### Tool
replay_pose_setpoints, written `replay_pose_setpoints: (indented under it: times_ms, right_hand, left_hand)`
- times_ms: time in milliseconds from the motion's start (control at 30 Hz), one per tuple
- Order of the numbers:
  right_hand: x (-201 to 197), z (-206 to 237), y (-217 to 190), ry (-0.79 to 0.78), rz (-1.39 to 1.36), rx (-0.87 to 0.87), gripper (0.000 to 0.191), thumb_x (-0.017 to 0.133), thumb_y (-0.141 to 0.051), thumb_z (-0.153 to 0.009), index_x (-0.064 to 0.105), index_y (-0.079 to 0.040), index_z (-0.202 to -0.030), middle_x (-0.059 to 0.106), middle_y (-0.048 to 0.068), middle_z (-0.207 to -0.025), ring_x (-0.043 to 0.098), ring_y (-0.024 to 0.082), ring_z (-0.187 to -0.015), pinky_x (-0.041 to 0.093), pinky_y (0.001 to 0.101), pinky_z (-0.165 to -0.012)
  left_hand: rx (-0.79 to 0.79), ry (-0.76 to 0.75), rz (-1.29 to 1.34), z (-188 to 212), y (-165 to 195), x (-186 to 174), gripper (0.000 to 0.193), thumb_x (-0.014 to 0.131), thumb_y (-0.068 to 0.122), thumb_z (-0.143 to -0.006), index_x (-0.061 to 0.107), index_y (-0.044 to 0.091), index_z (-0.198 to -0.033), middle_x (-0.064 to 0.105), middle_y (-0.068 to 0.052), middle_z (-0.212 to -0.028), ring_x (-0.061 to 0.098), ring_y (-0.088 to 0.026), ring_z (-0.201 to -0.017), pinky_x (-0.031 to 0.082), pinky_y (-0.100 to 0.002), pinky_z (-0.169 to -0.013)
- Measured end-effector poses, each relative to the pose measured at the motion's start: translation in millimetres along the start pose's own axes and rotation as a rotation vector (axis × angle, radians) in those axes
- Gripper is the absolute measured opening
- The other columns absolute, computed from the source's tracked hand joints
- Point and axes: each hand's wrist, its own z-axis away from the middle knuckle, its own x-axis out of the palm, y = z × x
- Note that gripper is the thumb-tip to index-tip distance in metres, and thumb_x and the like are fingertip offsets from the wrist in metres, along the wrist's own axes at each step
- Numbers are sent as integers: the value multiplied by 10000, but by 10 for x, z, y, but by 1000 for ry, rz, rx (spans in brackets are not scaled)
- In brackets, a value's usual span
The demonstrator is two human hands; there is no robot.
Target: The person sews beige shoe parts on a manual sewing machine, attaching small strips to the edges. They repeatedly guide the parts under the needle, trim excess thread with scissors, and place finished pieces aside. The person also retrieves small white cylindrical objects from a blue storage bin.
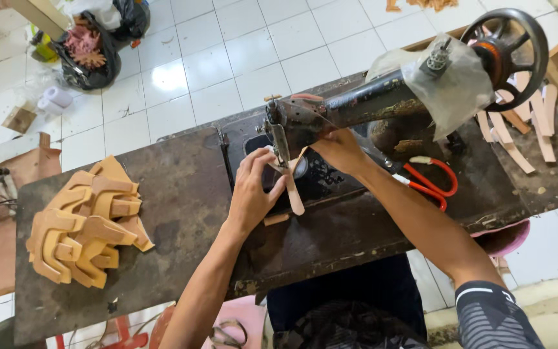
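- The table (182, 213) is a dark, worn top that carries everything, set on a white tiled floor (227, 58).
- The sewing machine (356, 106) is old and black, partly wrapped in clear plastic, with its handwheel (508, 48) at the far right end.
- A stack of tan cut pieces (85, 223) lies heaped on the table's left side, well apart from the machine.
- More pale strips (524, 129) lie to the right, behind the handwheel.
- Red-handled scissors (431, 181) rest just beside the machine's base, near the person's right forearm.
- The left hand (253, 190) is curled, fingers pinching the near end of a pale narrow strip (294, 190) that runs up under the needle.
- The right hand (340, 150) is closed around the strip's far end, just behind the needle.
- By the look of it, the step in hand is seating the strip under the presser foot; I cannot tell whether the foot is down.
- The next move would call for keeping the strip straight and fingers out of the needle's line.
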Motion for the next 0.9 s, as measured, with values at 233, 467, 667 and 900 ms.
replay_pose_setpoints:
  times_ms: [233, 467, 667, 900]
  right_hand:
    - [45, 29, -217, 39, 231, 254, 112, 729, -144, -1002, 754, -34, -1001, 633, 31, -779, 527, 110, -670, 378, 308, -559]
    - [49, 12, -91, -138, -417, -74, 256, 658, -19, -999, 686, -38, -1253, 698, 1, -1188, 618, 65, -1056, 512, 248, -885]
    - [8, 52, 129, -115, -285, -45, 84, 689, -21, -1101, 728, 51, -1116, 670, 21, -1024, 549, 84, -886, 432, 266, -741]
    - [112, 80, -387, -157, -312, -155, 232, 642, -39, -1050, 663, -20, -1281, 682, -10, -1175, 595, 56, -1030, 498, 239, -862]
  left_hand:
    - [2, -79, -42, 41, -76, 38, 447, 788, 213, -899, 658, 18, -1280, 581, -180, -1455, 478, -395, -1426, 394, -503, -1157]
    - [-10, -102, -36, 45, -101, 40, 445, 791, 223, -902, 656, 6, -1267, 579, -181, -1476, 473, -377, -1447, 394, -493, -1180]
    - [-44, -127, 7, 21, -75, 8, 434, 790, 215, -908, 668, -2, -1263, 573, -185, -1489, 465, -367, -1458, 394, -468, -1195]
    - [-51, -136, 45, 7, -93, -9, 415, 806, 202, -887, 675, 3, -1227, 582, -188, -1474, 484, -370, -1449, 405, -464, -1196]
